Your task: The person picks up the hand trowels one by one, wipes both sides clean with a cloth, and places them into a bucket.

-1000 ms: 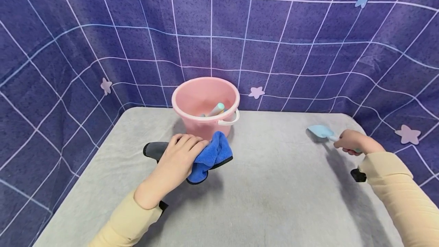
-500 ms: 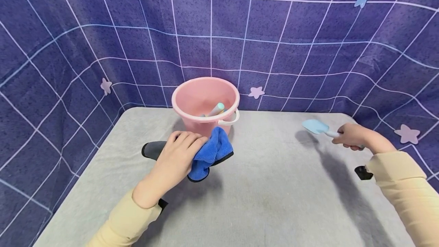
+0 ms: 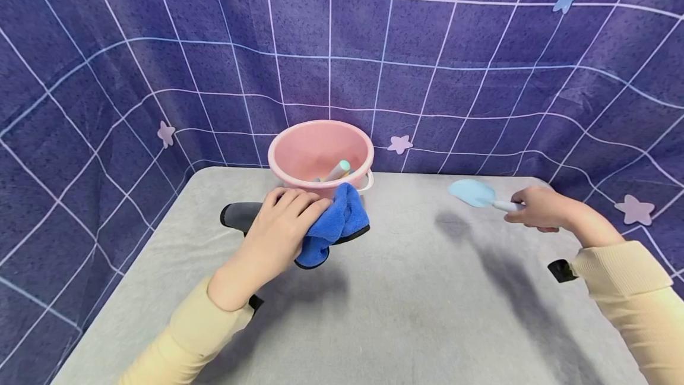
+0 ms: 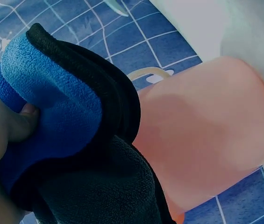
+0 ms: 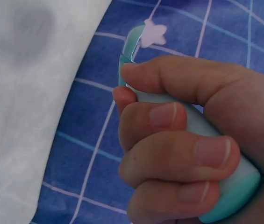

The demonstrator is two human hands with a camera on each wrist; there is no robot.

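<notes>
My left hand (image 3: 283, 224) grips a bunched blue and grey cloth (image 3: 336, 218) with black edging, just in front of a pink bucket (image 3: 320, 153). In the left wrist view, the thumb presses into the blue side of the cloth (image 4: 52, 107), and the bucket's wall (image 4: 202, 135) lies beyond it. Off to the right, my right hand (image 3: 542, 210) holds a light blue toy shovel (image 3: 472, 192) by its handle, raised above the table with the blade pointing left. The right wrist view has the fingers curled round the pale handle (image 5: 202, 126), which ends in teal.
Inside the bucket leans a pale stick with a mint end (image 3: 342, 167), among other items mostly hidden. A grey covered table (image 3: 417, 302) spreads beneath both hands. A purple curtain (image 3: 427, 34) with a grid and stars hangs behind it.
The shovel has moved left and lifted off the table in my right hand. My left hand has risen slightly with the cloth, which now covers more of the bucket's front.
</notes>
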